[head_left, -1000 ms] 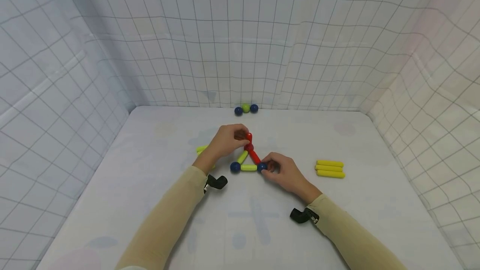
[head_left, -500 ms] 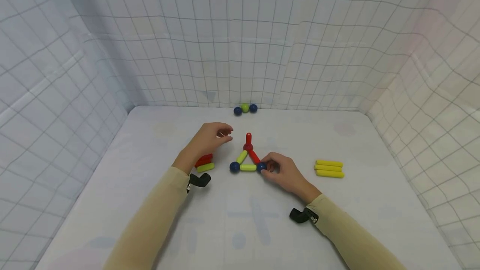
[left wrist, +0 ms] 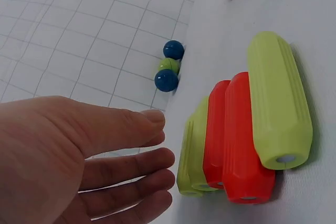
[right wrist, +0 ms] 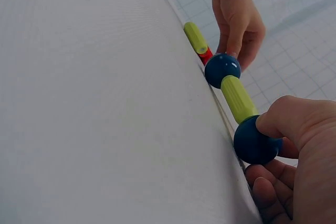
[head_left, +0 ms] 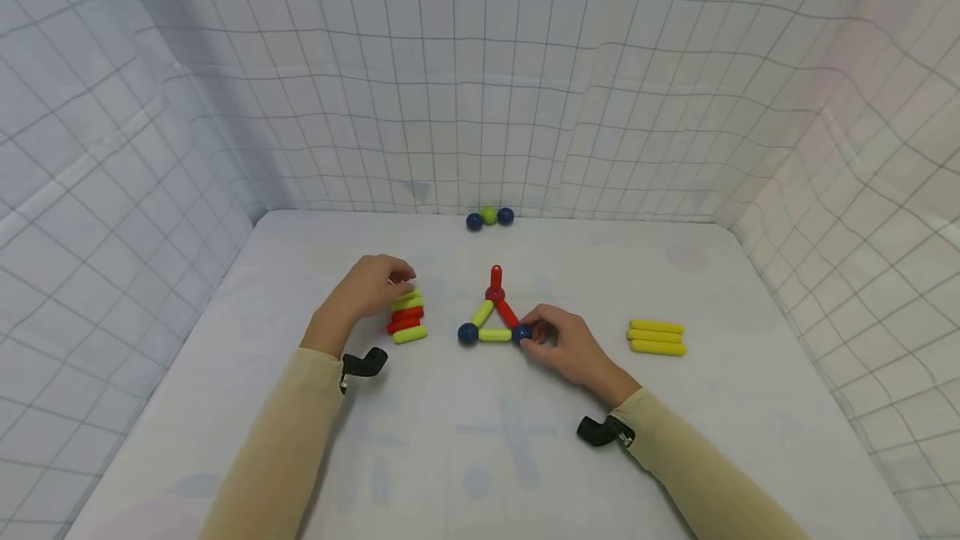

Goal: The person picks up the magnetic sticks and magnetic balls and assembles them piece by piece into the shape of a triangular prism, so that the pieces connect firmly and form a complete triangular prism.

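Note:
In the head view my right hand [head_left: 564, 344] pinches the right-hand dark blue ball [head_left: 521, 333] of a triangle of magnetic sticks and balls. Light green sticks [head_left: 495, 335] join it to another dark blue ball [head_left: 468, 333] and to a red ball [head_left: 495, 294] at the far corner. One red stick [head_left: 508, 314] forms the right side; a second red stick [head_left: 497, 276] points away from the red ball. My left hand [head_left: 372, 283] hovers beside a row of loose green sticks [left wrist: 281, 103] and red sticks [left wrist: 244, 145], its fingers apart and holding nothing.
At the back edge by the grid-lined cloth wall [head_left: 517, 107] sit two dark blue balls [head_left: 506, 216] around a green ball [head_left: 489, 215]. Three yellow sticks [head_left: 657, 337] lie side by side to the right of my right hand.
My left hand has let go of the upper red stick and moved left to the loose sticks. My right hand has stayed on the blue ball.

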The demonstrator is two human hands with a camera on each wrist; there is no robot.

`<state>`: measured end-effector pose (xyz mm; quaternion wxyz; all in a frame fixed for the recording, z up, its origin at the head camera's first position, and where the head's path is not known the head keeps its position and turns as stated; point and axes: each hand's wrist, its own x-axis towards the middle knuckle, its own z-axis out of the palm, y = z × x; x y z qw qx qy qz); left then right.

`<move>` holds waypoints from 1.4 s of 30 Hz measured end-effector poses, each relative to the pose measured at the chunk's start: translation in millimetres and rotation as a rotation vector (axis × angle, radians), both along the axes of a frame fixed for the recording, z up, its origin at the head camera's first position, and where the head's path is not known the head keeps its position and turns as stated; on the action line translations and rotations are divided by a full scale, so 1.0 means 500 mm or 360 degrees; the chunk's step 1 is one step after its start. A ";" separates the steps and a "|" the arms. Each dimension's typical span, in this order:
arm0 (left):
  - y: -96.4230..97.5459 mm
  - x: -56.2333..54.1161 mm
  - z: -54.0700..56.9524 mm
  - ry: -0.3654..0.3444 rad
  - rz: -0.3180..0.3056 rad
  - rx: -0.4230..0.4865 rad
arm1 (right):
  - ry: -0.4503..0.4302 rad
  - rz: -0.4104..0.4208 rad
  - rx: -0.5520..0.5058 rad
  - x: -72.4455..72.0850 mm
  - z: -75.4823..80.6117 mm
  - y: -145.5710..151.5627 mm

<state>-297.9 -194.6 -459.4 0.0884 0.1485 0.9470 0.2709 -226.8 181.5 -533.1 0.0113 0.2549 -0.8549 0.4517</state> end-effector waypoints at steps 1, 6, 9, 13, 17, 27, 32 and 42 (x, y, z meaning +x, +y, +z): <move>-0.004 0.000 -0.001 -0.0009 0.0006 -0.0007 | -0.0002 -0.0001 0.0000 0.001 0.001 -0.001; -0.016 0.002 -0.002 -0.0043 0.0014 -0.0029 | -0.0002 -0.0003 0.0005 0.003 0.003 -0.004; -0.019 0.000 -0.005 -0.0050 0.0007 -0.0045 | -0.0004 -0.0005 0.0007 0.002 0.004 -0.003; -0.019 -0.006 -0.007 -0.0059 -0.0006 -0.0054 | 0.0009 -0.0004 -0.0002 0.000 0.004 -0.001; -0.016 -0.007 -0.004 -0.0079 -0.0021 -0.0055 | 0.0036 -0.0001 -0.0012 -0.002 0.001 0.001; -0.020 -0.005 -0.008 -0.0058 -0.0036 -0.0119 | 0.0018 0.0003 0.0001 -0.004 -0.005 0.000; -0.028 -0.007 -0.011 -0.0035 -0.0036 -0.0122 | 0.0017 -0.0001 -0.0001 -0.003 -0.003 -0.001; -0.020 -0.006 0.001 0.0118 -0.0021 0.0175 | 0.0036 -0.0005 0.0002 -0.003 -0.004 0.001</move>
